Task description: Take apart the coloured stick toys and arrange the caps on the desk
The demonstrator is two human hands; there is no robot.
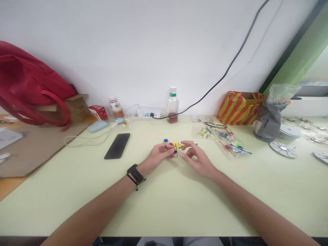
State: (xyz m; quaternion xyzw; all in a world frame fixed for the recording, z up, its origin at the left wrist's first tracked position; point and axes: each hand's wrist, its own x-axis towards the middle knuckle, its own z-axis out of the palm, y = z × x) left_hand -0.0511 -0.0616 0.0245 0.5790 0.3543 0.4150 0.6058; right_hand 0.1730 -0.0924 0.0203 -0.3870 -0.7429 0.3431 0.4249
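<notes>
Between the fingertips of my left hand [160, 155] is a small black plastic piece [176, 151], thin and upright, gripped at its left side. My right hand [196, 158] hovers just right of it, thumb and index finger apart, with nothing visible between them. Behind the fingers lie small coloured plastic parts: a blue round piece [166, 140], a yellow piece [175, 144] and some red and white ones, partly hidden by my hands. The exact shape of the held piece is too small to make out.
Bags of coloured plastic parts [234, 147] lie to the right, before a striped bag [239, 107] and a grey bag [268, 121]. A phone [117, 146] lies left. A bottle [173, 106] and a power strip [147, 113] stand by the wall; a black cable [205, 97] hangs down.
</notes>
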